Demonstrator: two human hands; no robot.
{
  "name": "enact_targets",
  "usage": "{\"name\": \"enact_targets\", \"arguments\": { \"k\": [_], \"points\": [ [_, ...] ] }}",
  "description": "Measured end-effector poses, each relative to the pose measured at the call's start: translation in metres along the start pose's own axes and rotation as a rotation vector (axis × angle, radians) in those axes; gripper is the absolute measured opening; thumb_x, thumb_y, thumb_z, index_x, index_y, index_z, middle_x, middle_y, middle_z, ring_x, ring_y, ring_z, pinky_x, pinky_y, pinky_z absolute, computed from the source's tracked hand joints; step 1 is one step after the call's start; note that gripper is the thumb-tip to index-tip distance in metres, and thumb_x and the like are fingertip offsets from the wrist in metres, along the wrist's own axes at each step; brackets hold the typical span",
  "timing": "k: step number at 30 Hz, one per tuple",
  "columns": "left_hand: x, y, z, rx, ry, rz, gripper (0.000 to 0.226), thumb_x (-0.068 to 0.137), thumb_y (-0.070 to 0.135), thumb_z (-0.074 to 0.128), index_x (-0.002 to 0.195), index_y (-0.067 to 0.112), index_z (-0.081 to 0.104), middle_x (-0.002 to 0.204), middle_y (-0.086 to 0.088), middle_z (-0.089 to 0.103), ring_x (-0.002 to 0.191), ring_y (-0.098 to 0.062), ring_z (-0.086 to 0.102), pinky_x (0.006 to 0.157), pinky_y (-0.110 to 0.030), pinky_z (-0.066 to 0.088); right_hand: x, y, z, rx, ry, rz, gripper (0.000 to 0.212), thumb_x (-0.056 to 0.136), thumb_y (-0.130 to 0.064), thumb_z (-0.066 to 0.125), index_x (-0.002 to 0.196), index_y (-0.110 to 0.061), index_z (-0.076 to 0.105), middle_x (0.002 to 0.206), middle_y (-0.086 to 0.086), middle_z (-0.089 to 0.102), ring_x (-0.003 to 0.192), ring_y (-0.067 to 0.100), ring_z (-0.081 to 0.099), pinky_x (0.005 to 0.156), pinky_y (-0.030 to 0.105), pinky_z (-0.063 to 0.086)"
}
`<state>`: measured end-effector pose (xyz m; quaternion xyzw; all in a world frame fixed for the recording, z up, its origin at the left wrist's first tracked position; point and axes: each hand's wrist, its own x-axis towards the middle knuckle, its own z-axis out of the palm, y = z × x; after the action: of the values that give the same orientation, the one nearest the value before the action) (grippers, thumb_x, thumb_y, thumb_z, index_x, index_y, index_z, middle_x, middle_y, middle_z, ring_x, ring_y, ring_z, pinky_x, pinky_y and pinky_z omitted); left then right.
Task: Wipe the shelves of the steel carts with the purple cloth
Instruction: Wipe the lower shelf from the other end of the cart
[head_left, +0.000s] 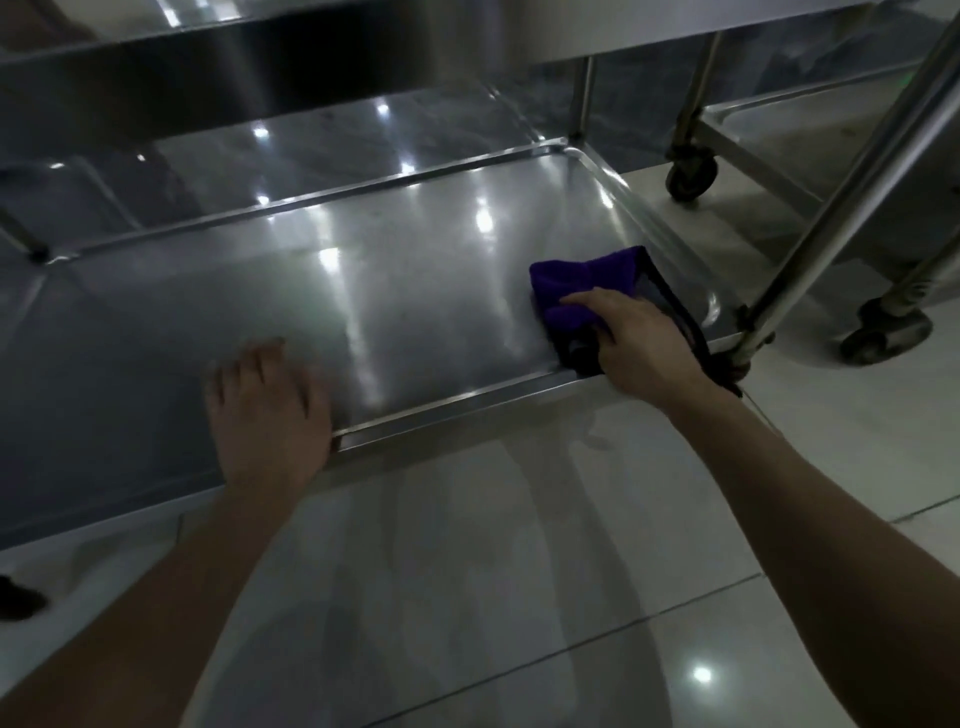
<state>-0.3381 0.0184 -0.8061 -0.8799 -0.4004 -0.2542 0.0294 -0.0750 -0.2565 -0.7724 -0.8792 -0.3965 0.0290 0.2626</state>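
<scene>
The low steel shelf (363, 291) of a cart fills the middle of the head view, shiny with light reflections. A purple cloth (576, 288) with a dark edge lies crumpled on the shelf's near right corner. My right hand (639, 343) presses down on the cloth and grips it. My left hand (265, 410) rests flat on the shelf's front rim, fingers spread, holding nothing. The shelf's left end is in shadow.
A higher steel shelf (208, 67) overhangs at the top. The cart's corner post (810, 234) rises diagonally at the right. A second cart with caster wheels (691, 174) (883, 332) stands at the right. White tiled floor (519, 597) lies below my arms.
</scene>
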Motion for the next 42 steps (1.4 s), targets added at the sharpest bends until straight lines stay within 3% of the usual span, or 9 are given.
{"name": "enact_targets", "arguments": {
  "k": [4, 8, 12, 16, 19, 26, 33, 36, 42],
  "points": [
    [-0.006, 0.006, 0.002, -0.043, -0.041, -0.019, 0.055, 0.106, 0.036, 0.038, 0.145, 0.002, 0.057, 0.142, -0.027, 0.064, 0.136, -0.045, 0.057, 0.127, -0.057, 0.029, -0.003, -0.095, 0.055, 0.017, -0.145, -0.213, 0.059, 0.094, -0.005, 0.063, 0.151, -0.018, 0.058, 0.158, 0.009, 0.054, 0.147, 0.029, 0.047, 0.122, 0.041, 0.028],
    [-0.004, -0.003, -0.012, -0.259, -0.108, -0.101, 0.058, 0.106, 0.037, 0.040, 0.147, 0.000, 0.056, 0.143, -0.026, 0.062, 0.133, -0.046, 0.056, 0.121, -0.058, 0.037, -0.013, -0.144, 0.086, 0.026, -0.263, -0.417, 0.061, 0.098, -0.014, 0.063, 0.157, -0.022, 0.049, 0.166, 0.002, 0.043, 0.157, 0.020, 0.033, 0.130, 0.043, 0.014],
    [0.009, -0.053, -0.027, -0.235, -0.149, -0.119, 0.046, 0.110, 0.030, 0.052, 0.150, 0.008, 0.054, 0.147, -0.024, 0.056, 0.130, -0.047, 0.056, 0.112, -0.053, 0.044, -0.009, -0.140, 0.083, 0.030, -0.269, -0.401, 0.058, 0.102, -0.011, 0.057, 0.158, -0.024, 0.048, 0.166, 0.000, 0.043, 0.158, 0.018, 0.032, 0.130, 0.044, 0.016],
    [0.010, -0.102, -0.032, -0.007, -0.149, -0.130, 0.053, 0.110, 0.035, 0.045, 0.151, 0.003, 0.053, 0.155, -0.029, 0.052, 0.147, -0.047, 0.045, 0.127, -0.056, 0.028, 0.005, -0.155, 0.093, 0.018, -0.269, -0.380, 0.061, 0.099, -0.004, 0.058, 0.155, -0.024, 0.051, 0.164, 0.000, 0.046, 0.157, 0.019, 0.032, 0.130, 0.046, 0.016],
    [0.003, -0.104, -0.027, -0.007, -0.165, -0.180, 0.060, 0.113, 0.041, 0.039, 0.157, 0.001, 0.045, 0.161, -0.028, 0.048, 0.158, -0.040, 0.035, 0.134, -0.051, 0.015, 0.040, -0.163, 0.101, 0.045, -0.249, -0.360, 0.056, 0.100, 0.001, 0.053, 0.151, -0.021, 0.056, 0.161, 0.003, 0.050, 0.154, 0.023, 0.036, 0.126, 0.043, 0.025],
    [0.006, -0.097, -0.019, -0.052, -0.086, -0.200, 0.072, 0.107, 0.051, 0.023, 0.157, 0.005, 0.047, 0.158, -0.022, 0.053, 0.155, -0.036, 0.040, 0.132, -0.051, 0.020, 0.146, -0.209, 0.142, 0.044, -0.222, -0.304, 0.048, 0.103, -0.003, 0.050, 0.147, -0.021, 0.059, 0.152, 0.009, 0.058, 0.138, 0.033, 0.052, 0.112, 0.034, 0.035],
    [0.003, -0.102, -0.019, -0.071, 0.033, -0.237, 0.058, 0.111, 0.043, 0.030, 0.148, 0.005, 0.055, 0.145, -0.021, 0.063, 0.142, -0.039, 0.053, 0.127, -0.056, 0.031, 0.065, -0.235, 0.138, 0.054, -0.474, -0.556, 0.054, 0.105, -0.003, 0.054, 0.155, -0.022, 0.053, 0.166, 0.003, 0.044, 0.156, 0.021, 0.036, 0.127, 0.027, 0.018],
    [0.002, -0.104, -0.018, -0.119, 0.059, -0.238, 0.055, 0.113, 0.040, 0.031, 0.144, 0.004, 0.057, 0.140, -0.020, 0.065, 0.138, -0.039, 0.055, 0.122, -0.058, 0.036, 0.037, -0.233, 0.130, 0.020, -0.583, -0.650, 0.053, 0.108, -0.018, 0.059, 0.159, -0.020, 0.045, 0.170, 0.001, 0.035, 0.160, 0.016, 0.027, 0.131, 0.036, 0.011],
    [0.002, -0.101, -0.021, -0.309, 0.033, -0.271, 0.048, 0.111, 0.034, 0.040, 0.140, 0.001, 0.059, 0.136, -0.020, 0.065, 0.130, -0.040, 0.056, 0.119, -0.057, 0.038, 0.018, -0.243, 0.138, 0.064, -0.461, -0.485, 0.051, 0.105, -0.003, 0.057, 0.154, -0.015, 0.052, 0.165, 0.004, 0.044, 0.157, 0.021, 0.034, 0.131, 0.043, 0.016]
  ]
}}
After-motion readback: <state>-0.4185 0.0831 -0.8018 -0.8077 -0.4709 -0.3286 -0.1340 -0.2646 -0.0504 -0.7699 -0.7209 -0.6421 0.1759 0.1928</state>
